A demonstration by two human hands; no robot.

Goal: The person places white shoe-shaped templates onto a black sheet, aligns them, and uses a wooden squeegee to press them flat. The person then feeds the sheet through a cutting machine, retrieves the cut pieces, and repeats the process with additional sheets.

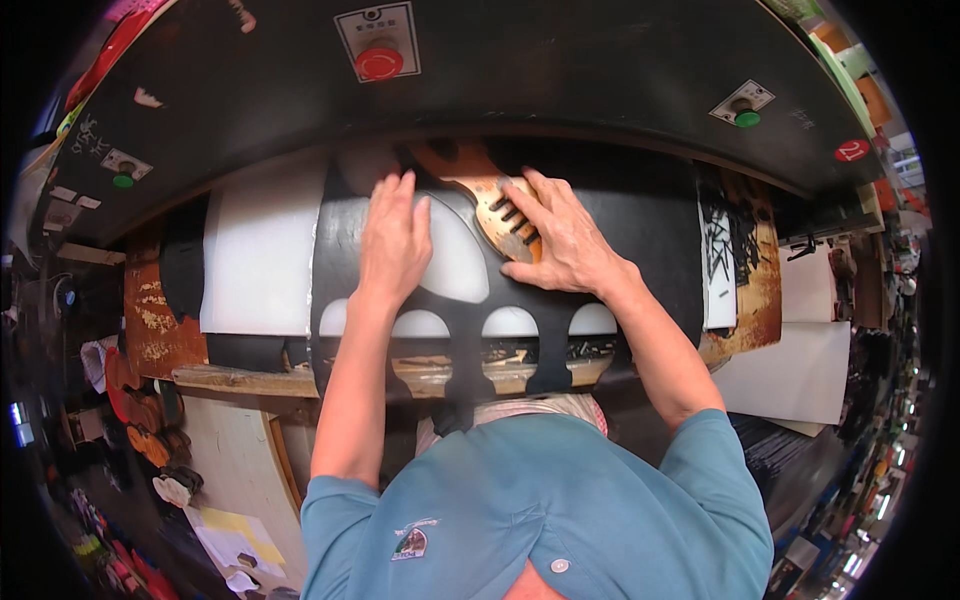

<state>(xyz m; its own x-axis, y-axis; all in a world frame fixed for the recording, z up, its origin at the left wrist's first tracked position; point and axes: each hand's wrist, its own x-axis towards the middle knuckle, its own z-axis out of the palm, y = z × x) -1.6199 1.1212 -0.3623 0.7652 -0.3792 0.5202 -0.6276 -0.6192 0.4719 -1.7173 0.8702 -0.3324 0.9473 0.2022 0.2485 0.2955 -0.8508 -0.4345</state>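
Left hand (393,245) unclenched over black sheet (660,230); right hand (570,237) on slotted die (489,204), clamping unclear; holes (458,265) cut, right stretch whole.

Bench (155,325): brown top, worn and flaked, showing beyond both sides of black sheet (660,230) (landmark). White board (262,260) on bench, exposed left of black sheet, under its cut-outs, narrowly at its right. Black sheet flat on board, near edge extending past it. Dark piece (182,265) well left of black sheet. Thin black strips (717,235) scattered just right of black sheet.
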